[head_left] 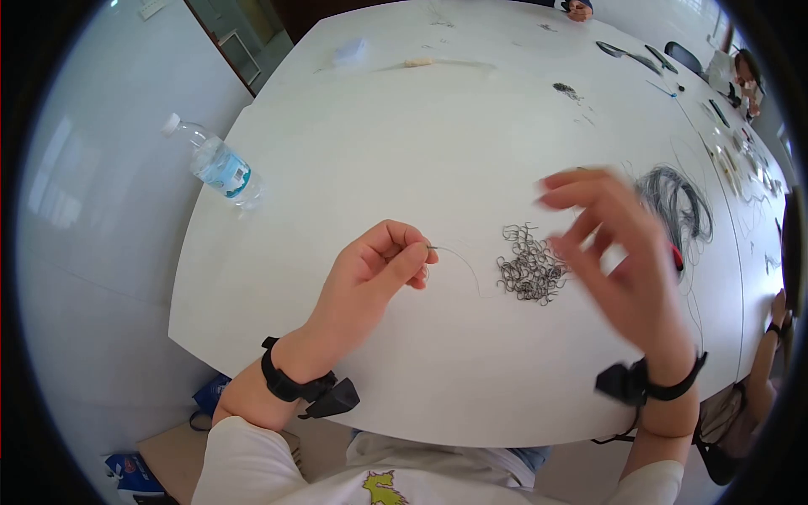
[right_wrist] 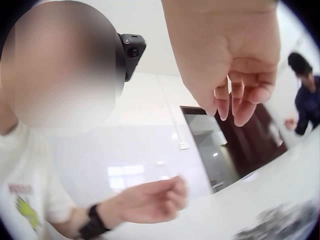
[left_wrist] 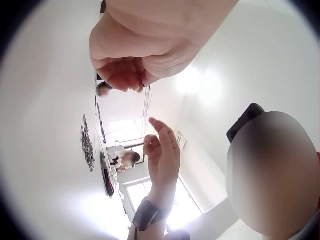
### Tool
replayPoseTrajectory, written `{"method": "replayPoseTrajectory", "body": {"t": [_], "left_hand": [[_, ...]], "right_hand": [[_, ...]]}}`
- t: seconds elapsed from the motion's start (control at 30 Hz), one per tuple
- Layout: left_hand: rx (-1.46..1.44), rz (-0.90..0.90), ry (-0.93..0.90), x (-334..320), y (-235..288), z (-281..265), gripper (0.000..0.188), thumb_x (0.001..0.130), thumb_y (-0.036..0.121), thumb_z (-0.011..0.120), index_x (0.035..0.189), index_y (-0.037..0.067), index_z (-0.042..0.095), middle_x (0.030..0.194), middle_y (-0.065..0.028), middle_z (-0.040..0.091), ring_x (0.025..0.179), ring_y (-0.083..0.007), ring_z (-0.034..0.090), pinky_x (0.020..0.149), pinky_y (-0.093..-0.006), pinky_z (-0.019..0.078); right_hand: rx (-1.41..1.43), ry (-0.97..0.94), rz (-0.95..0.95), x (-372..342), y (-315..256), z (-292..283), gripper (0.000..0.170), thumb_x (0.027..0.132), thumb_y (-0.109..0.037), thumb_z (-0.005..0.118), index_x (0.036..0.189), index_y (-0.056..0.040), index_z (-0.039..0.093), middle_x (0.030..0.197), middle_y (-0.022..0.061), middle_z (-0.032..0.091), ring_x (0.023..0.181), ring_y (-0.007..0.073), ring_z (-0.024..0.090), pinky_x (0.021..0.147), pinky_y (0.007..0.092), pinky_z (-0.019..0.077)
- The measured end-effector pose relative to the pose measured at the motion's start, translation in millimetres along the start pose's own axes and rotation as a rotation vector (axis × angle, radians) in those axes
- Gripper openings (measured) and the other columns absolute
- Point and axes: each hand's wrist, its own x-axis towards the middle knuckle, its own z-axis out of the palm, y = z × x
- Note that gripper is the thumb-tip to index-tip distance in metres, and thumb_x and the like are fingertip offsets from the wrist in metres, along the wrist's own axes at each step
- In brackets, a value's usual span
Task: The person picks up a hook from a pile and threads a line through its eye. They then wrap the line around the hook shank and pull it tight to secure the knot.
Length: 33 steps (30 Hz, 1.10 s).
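My left hand (head_left: 370, 269) pinches a small dark hook (head_left: 432, 247) between thumb and forefinger. From it a thin line (head_left: 468, 268) curves right and down toward the table. My right hand (head_left: 619, 252), blurred in the head view, is raised right of a pile of dark metal hooks (head_left: 532, 268), its fingers apart and bent a little, with nothing visible in them. The left wrist view shows the left hand (left_wrist: 145, 45) with its fingers curled at the line's end; the right hand (right_wrist: 232, 65) hangs with loose fingers in the right wrist view.
A coil of dark line (head_left: 677, 202) with a red-handled item lies behind the right hand. A water bottle (head_left: 220, 168) lies at the left edge. Farther back are a wooden-handled tool (head_left: 418, 62), a small dark pile (head_left: 566, 90) and scissors (head_left: 619, 52). Other people sit around the table.
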Motion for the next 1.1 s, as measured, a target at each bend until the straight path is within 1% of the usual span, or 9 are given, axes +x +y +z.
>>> {"method": "replayPoseTrajectory", "body": {"t": [0.03,0.07,0.13,0.27,0.33,0.47,0.53,0.83,1.1], "left_hand": [[-0.024,0.003,-0.034,-2.5,-0.5,0.9,0.009,0.1,0.016,0.055,0.101,0.007,0.057,0.104,-0.0018,0.058,0.083,-0.0062,0.053,0.08,-0.0244,0.0456],[-0.023,0.002,-0.037,-4.7,-1.2,2.7,0.009,0.1,0.016,0.055,0.101,0.007,0.057,0.104,-0.0018,0.058,0.083,-0.0062,0.053,0.08,-0.0244,0.0456],[-0.027,0.071,-0.059,-7.9,-2.3,7.6,0.012,0.1,0.012,0.056,0.107,0.004,0.057,0.121,-0.0065,0.053,0.092,-0.0061,0.053,0.08,-0.0258,0.0496],[-0.016,0.051,-0.07,-11.2,-3.0,12.7,0.011,0.099,0.011,0.057,0.108,0.004,0.057,0.129,-0.007,0.045,0.094,-0.0058,0.052,0.082,-0.0255,0.0482],[-0.027,0.107,-0.082,-10.0,-7.2,9.4,0.01,0.099,0.01,0.057,0.107,0.004,0.057,0.129,-0.0055,0.046,0.093,-0.005,0.05,0.083,-0.0244,0.0456],[0.074,0.105,-0.057,-10.5,-3.4,10.9,0.009,0.1,0.011,0.056,0.106,0.005,0.058,0.13,-0.0044,0.046,0.094,-0.0046,0.049,0.085,-0.0239,0.0426],[0.081,0.062,0.002,-10.0,-2.4,12.1,0.008,0.098,0.016,0.058,0.098,0.008,0.06,0.13,-0.0046,0.047,0.102,-0.0074,0.048,0.091,-0.0272,0.0387],[-0.08,0.039,0.038,-0.1,-3.5,-1.5,0.012,0.098,0.022,0.061,0.1,0.01,0.061,0.126,-0.0015,0.05,0.097,-0.0068,0.049,0.091,-0.0283,0.0386],[-0.186,0.017,0.088,1.5,-5.3,-4.5,0.018,0.098,0.022,0.061,0.109,0.008,0.062,0.123,-0.0013,0.053,0.098,-0.0072,0.051,0.09,-0.0278,0.0394]], "right_hand": [[0.184,-0.187,0.116,-3.4,-8.7,5.8,0.029,0.087,0.003,0.065,0.115,0.0006,0.057,0.121,0.0107,0.062,0.072,0.0075,0.063,0.057,0.0201,0.0485],[0.339,-0.312,0.193,-6.5,-11.1,15.2,0.031,0.092,-0.002,0.062,0.121,0.003,0.053,0.125,0.0112,0.06,0.075,0.0089,0.066,0.056,0.0207,0.0503],[0.721,-0.346,0.472,-9.3,-19.4,33.0,0.026,0.093,-0.012,0.066,0.114,0.0011,0.058,0.107,0.0085,0.065,0.074,0.0092,0.064,0.057,0.0235,0.0497],[0.831,-0.334,0.433,-15.9,2.4,50.1,0.02,0.095,-0.013,0.063,0.108,0.0016,0.06,0.091,0.0058,0.066,0.074,0.0093,0.063,0.064,0.0246,0.0509],[0.664,-0.312,0.413,-10.9,3.8,44.8,0.014,0.095,-0.012,0.062,0.1,0.0019,0.062,0.078,0.0019,0.062,0.07,0.0068,0.057,0.064,0.0236,0.0475],[0.587,-0.283,0.332,-9.8,7.6,32.9,0.012,0.095,-0.01,0.061,0.093,0.0016,0.062,0.077,0.0007,0.059,0.066,0.0049,0.049,0.06,0.0218,0.0418],[0.608,-0.235,0.288,-10.1,6.1,28.9,0.009,0.094,-0.008,0.06,0.093,0.0013,0.062,0.077,0.0,0.059,0.065,0.004,0.045,0.059,0.0213,0.0382],[0.766,-0.14,0.292,-7.6,0.5,5.0,0.007,0.093,-0.006,0.059,0.093,0.0007,0.061,0.083,0.0,0.061,0.072,0.0023,0.05,0.064,0.019,0.0393],[0.785,-0.064,0.209,-9.6,6.1,-4.9,0.007,0.091,-0.007,0.06,0.09,0.0003,0.059,0.082,0.0006,0.061,0.07,0.0018,0.048,0.063,0.0184,0.0369]]}}
